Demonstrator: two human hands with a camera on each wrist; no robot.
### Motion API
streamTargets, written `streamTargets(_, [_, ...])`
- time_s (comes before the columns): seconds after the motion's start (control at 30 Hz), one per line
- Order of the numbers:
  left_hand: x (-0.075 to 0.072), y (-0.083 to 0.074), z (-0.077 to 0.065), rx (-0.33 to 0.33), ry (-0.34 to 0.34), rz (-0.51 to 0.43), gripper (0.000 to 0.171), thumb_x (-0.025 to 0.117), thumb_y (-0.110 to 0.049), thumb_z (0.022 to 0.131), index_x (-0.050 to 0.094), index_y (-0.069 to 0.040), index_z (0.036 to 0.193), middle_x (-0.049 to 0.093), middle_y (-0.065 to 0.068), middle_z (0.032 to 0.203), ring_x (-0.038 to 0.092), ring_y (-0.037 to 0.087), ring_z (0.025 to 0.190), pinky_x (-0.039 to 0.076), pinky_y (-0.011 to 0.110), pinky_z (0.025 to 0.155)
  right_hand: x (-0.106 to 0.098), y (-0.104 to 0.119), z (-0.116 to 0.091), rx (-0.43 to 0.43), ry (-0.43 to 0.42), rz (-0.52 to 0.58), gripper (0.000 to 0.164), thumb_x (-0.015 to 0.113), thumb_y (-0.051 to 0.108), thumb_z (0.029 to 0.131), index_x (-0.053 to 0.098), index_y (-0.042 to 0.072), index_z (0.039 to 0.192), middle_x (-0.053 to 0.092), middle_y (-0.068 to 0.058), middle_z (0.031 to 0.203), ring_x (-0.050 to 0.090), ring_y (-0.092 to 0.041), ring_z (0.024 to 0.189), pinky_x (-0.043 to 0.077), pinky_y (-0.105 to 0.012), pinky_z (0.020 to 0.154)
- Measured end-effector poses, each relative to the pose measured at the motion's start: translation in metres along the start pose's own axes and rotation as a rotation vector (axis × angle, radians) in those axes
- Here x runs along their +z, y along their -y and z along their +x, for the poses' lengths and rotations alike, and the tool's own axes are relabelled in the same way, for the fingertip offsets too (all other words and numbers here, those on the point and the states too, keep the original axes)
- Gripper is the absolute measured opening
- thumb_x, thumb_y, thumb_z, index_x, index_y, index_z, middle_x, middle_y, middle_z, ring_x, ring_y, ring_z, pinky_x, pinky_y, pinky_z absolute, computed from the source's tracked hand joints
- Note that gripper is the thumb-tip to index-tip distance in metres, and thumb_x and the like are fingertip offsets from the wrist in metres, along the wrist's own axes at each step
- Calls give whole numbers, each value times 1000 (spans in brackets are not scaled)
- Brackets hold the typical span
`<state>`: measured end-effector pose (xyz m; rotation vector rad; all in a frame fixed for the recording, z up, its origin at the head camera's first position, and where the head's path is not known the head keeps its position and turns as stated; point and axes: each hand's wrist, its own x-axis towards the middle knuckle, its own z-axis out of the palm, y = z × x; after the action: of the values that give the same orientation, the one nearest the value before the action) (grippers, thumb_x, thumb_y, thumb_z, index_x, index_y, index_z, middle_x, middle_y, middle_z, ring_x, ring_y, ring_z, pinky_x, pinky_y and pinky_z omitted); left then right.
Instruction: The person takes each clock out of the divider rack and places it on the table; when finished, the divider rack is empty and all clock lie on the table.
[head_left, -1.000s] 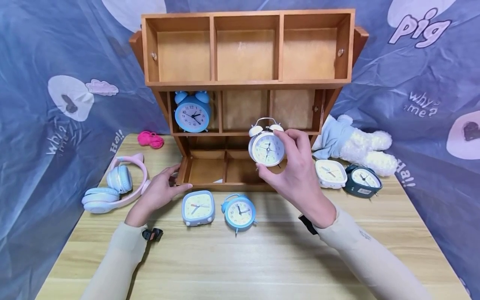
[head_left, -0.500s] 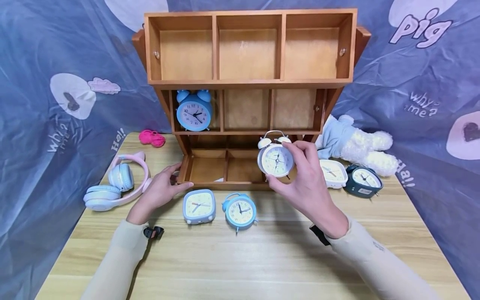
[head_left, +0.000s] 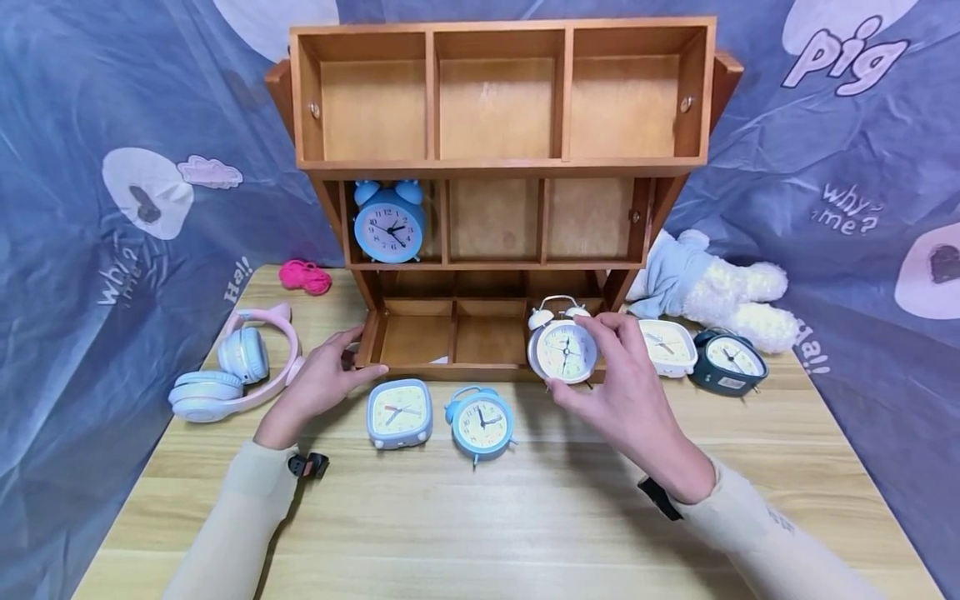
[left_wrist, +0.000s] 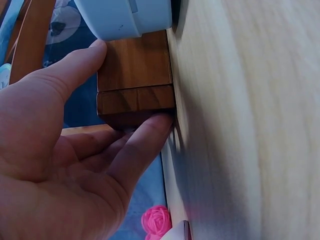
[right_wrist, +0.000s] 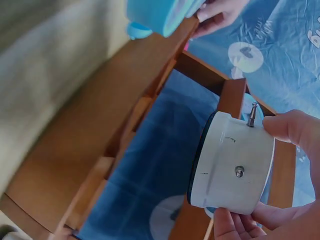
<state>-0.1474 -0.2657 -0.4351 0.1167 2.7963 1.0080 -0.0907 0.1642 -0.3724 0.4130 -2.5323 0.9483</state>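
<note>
In the head view, my right hand (head_left: 630, 392) holds a white twin-bell alarm clock (head_left: 564, 352) between thumb and fingers, before the lower right compartment of a wooden shelf (head_left: 502, 169). The right wrist view shows the side of this alarm clock (right_wrist: 232, 162) with its small metal feet. My left hand (head_left: 318, 385) grips the shelf's lower left corner; thumb and fingers straddle that wooden corner (left_wrist: 135, 75) in the left wrist view. A blue twin-bell clock (head_left: 388, 225) stands in the middle row's left compartment. A blue-grey square clock (head_left: 399, 414) and a round blue clock (head_left: 482, 423) stand in front.
Right of the shelf are a white square clock (head_left: 667, 347), a dark green clock (head_left: 727, 362) and a white plush toy (head_left: 720, 287). On the left lie pink-and-blue headphones (head_left: 240, 367) and a pink yarn bundle (head_left: 305, 277). A patterned blue cloth (head_left: 60, 275) hangs behind.
My right hand has moved the white alarm clock down and to the right, from the middle row's height to the lower right compartment. The left hand stays at the shelf corner.
</note>
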Motion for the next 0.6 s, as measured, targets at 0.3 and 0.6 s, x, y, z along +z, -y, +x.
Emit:
streamTargets(0.3, [0, -1, 0, -7, -2, -1, 97, 81, -48, 103, 34, -2, 174, 55, 29, 165, 67, 46, 138, 57, 61, 112, 14, -7, -24, 50, 106, 11, 78, 100, 17, 72, 70, 1, 142, 58, -19, 133, 63, -35, 117, 58, -54, 97])
streamTargets(0.6, [1, -1, 0, -5, -5, 4, 95, 81, -46, 104, 35, -1, 174, 54, 29, 166, 67, 46, 138, 57, 62, 113, 24, -10, -44, 114, 207, 11, 79, 102, 17, 72, 70, 4, 143, 59, -17, 134, 65, -36, 122, 60, -59, 103])
